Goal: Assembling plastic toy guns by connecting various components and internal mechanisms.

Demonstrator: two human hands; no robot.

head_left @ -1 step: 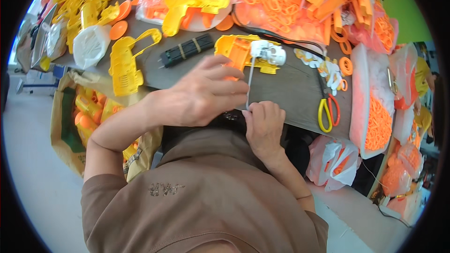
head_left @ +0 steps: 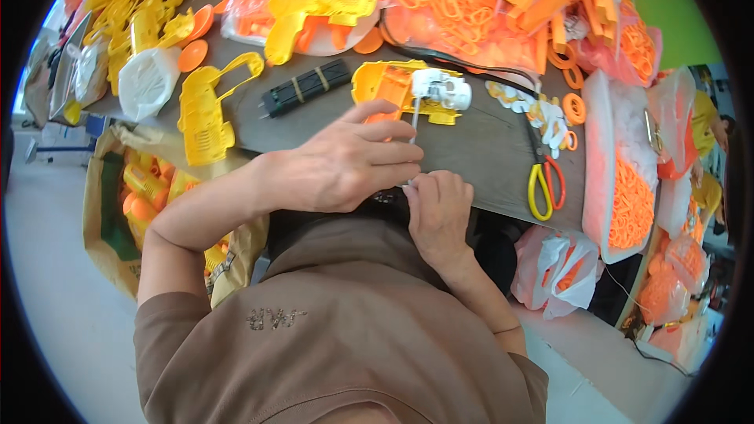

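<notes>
A white plastic mechanism (head_left: 441, 89) rests in a yellow toy-gun shell half (head_left: 369, 77) beside an orange insert (head_left: 397, 86). From it a thin white wire (head_left: 415, 116) hangs toward my hands at the table's near edge. My right hand (head_left: 441, 212) is closed, with thumb and forefinger pinching the wire's lower end. My left hand (head_left: 349, 159) reaches across from the left, its bent fingers against the wire and just above my right thumb. Its own thumb and whatever it grips are hidden behind the back of the hand.
Left of the mechanism lie a black banded block (head_left: 306, 86) and another yellow shell half (head_left: 206, 114). Scissors with red and yellow handles (head_left: 545, 188) lie right, beside a tub of orange rings (head_left: 628, 204). Heaped orange parts (head_left: 452, 12) line the back. A paper bag (head_left: 102, 212) stands left.
The whole view has shifted slightly left. My left fingers have moved a little around the wire and look less blurred. My right hand keeps its pinch.
</notes>
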